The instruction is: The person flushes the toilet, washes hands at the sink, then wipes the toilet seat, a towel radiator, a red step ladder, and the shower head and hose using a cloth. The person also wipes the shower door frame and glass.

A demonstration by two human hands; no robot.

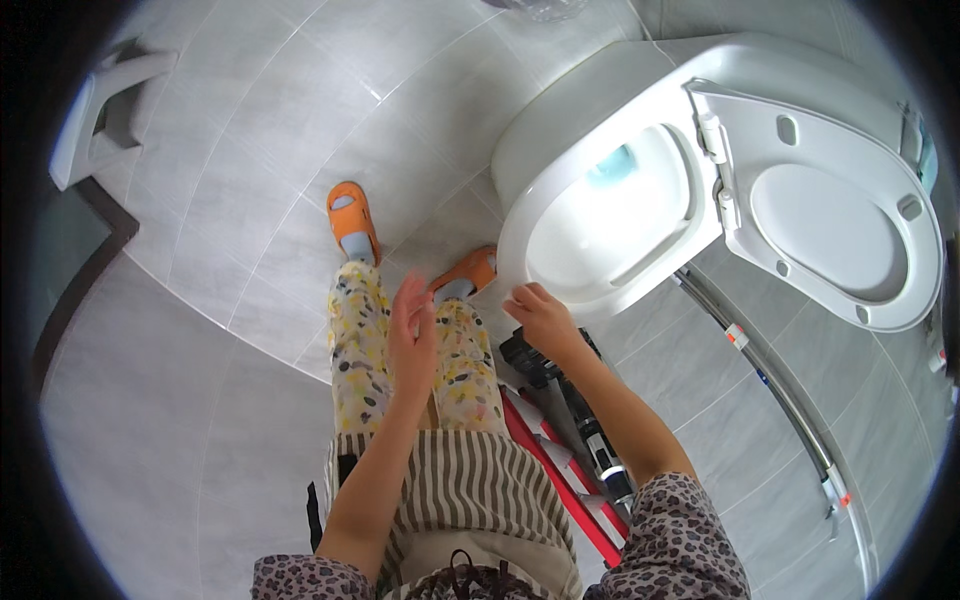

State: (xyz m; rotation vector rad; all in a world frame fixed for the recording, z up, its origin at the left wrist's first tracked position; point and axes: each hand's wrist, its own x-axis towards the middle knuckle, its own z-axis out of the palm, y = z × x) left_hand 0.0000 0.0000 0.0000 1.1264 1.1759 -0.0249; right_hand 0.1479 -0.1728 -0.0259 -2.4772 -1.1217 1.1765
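Note:
My left hand [412, 325] hangs in front of my legs, its fingers stretched out and a little blurred, with nothing visible in it. Close by on the right, my right hand [543, 320] is closed, fingers curled together; whether anything small is inside them is hidden. It is nearest to the front rim of a white toilet [512, 240], without clear contact. The toilet's seat and lid [825, 215] are raised and tilted back to the right. Bluish water [612, 166] shows in the bowl.
Below my right forearm stand a black stick-shaped appliance [597, 445] and a red-and-white rack or folding step [560, 478]. A metal pipe [765, 375] runs along the right wall. A white plastic stool [105, 120] stands far left. Orange slippers [352, 212] are on my feet.

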